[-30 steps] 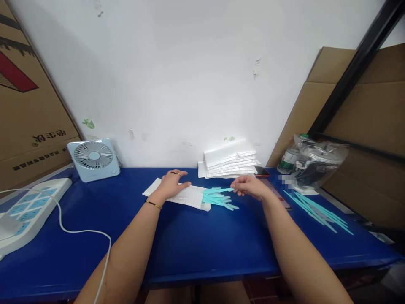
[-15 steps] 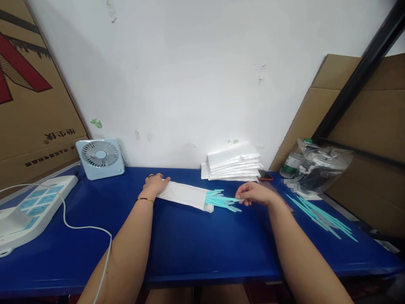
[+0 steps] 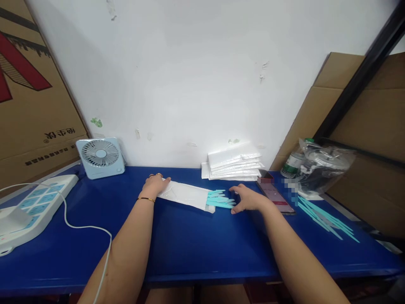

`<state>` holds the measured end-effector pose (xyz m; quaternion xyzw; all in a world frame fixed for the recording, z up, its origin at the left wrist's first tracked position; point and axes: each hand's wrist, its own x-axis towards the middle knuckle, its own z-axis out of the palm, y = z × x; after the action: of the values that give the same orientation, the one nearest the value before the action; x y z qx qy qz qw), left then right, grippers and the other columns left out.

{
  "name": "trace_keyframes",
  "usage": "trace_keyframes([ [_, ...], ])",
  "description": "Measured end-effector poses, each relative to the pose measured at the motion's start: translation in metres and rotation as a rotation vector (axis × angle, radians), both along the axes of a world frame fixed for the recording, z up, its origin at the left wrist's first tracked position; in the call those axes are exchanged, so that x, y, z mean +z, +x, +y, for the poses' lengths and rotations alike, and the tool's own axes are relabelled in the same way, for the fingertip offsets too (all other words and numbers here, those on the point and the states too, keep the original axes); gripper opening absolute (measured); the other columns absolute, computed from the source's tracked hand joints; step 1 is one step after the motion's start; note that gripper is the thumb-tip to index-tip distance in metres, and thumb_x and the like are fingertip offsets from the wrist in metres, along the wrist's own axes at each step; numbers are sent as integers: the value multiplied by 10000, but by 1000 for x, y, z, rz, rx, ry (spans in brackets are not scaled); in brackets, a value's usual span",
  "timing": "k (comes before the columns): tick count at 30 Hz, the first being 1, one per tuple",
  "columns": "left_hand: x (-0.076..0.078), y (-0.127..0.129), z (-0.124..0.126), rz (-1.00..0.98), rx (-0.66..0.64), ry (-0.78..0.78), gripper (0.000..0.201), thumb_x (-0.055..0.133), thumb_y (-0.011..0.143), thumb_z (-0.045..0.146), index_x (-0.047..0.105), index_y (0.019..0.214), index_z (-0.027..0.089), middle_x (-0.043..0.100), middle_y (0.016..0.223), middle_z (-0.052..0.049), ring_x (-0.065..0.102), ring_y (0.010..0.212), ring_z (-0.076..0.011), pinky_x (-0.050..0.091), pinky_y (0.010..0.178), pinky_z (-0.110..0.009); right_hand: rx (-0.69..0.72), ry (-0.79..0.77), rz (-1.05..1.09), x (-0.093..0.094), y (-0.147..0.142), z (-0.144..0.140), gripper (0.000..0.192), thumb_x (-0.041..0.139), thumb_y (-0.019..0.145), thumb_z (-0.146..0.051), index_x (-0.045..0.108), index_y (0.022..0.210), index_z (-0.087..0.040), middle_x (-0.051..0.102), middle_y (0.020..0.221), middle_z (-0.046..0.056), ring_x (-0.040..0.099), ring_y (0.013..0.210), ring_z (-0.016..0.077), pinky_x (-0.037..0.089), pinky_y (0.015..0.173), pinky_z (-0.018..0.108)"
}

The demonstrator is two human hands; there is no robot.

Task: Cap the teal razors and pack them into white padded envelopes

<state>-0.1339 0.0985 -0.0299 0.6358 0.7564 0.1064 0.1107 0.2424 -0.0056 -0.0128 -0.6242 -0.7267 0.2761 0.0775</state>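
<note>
A white padded envelope (image 3: 186, 195) lies flat on the blue table. At its left end my left hand (image 3: 155, 185) grips it, with the thumb on top and the other fingers mostly hidden. Several thin teal sticks (image 3: 220, 198) poke out of the envelope's open right end, their outer tips uneven. My right hand (image 3: 245, 198) is at those tips with thumb and fingers apart; the thumb appears to touch a lower stick. Further right, more teal sticks (image 3: 327, 217) lie in a loose bunch on the table.
A stack of white envelopes (image 3: 236, 162) rests against the wall. Beyond my right hand are a phone (image 3: 276, 196), a bottle (image 3: 291, 164) and a plastic-wrapped item (image 3: 322, 169). A blue fan (image 3: 101, 157) and a power strip (image 3: 41, 207) with a white cable (image 3: 91, 228) occupy the left.
My right hand has gone from pinching a stick's tip to spread fingers, slightly to the left. The sticks reach out less far now. More of the phone shows. My left hand stays put.
</note>
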Motion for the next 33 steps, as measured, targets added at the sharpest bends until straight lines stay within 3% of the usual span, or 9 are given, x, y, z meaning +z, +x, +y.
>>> trace_keyframes([
  [4,5,9,-5,1,-69,-31,665,396,776,599,591,1177,106,578,1208,-224,529,1129,-364,455,856,-419,41,-54,139,-3,-16,5,760,809,527,-348,518,1213,-197,549,1087,97,594,629,139,483,595,290],
  [8,11,17,-12,14,-103,-38,670,432,758,590,586,1185,97,567,1233,-224,519,1157,-356,452,874,-403,101,42,172,0,-24,6,714,816,512,-382,572,1146,-164,601,914,53,599,703,163,476,675,287],
  [13,20,18,-20,-21,-120,-84,726,459,746,587,502,1285,103,504,1317,-211,505,1181,-347,450,885,-395,49,110,95,1,-4,8,994,848,389,-445,490,1276,-171,499,1166,116,573,838,195,476,703,296],
  [20,16,19,-19,20,-115,-108,775,547,689,540,450,1331,116,464,1348,-210,482,1200,-348,443,892,-379,90,75,153,0,-19,8,502,798,511,-329,637,960,-172,602,808,14,555,685,152,426,595,249],
  [23,18,18,-19,14,-110,-111,786,565,683,542,449,1328,109,455,1343,-231,461,1205,-371,435,891,-405,98,106,191,1,-28,5,512,798,518,-323,647,988,-184,605,791,7,561,684,150,434,622,255],
  [26,31,25,-32,56,-94,-11,876,569,640,651,454,1319,110,410,1361,-256,309,1284,-442,387,917,-507,102,107,189,4,-21,5,688,818,489,-403,615,1115,-200,609,890,32,572,736,168,453,671,280],
  [28,43,40,-51,69,-219,131,938,596,586,694,430,1336,157,352,1405,-227,208,1322,-446,339,950,-552,64,103,183,5,-11,5,740,795,510,-488,595,1161,-198,594,969,57,566,780,179,457,703,294],
  [31,54,80,-92,-14,-754,254,788,703,573,543,484,1272,252,469,1298,-134,345,1265,-331,385,953,-405,47,41,191,6,-1,6,749,769,540,-519,577,1173,-167,572,999,73,556,779,174,459,704,292],
  [33,49,111,-118,44,-978,286,565,733,579,376,589,1112,253,546,1167,-112,489,1109,-295,429,867,-365,110,31,158,4,-2,5,805,809,477,-469,560,1179,-164,550,1009,69,547,769,170,459,680,281],
])
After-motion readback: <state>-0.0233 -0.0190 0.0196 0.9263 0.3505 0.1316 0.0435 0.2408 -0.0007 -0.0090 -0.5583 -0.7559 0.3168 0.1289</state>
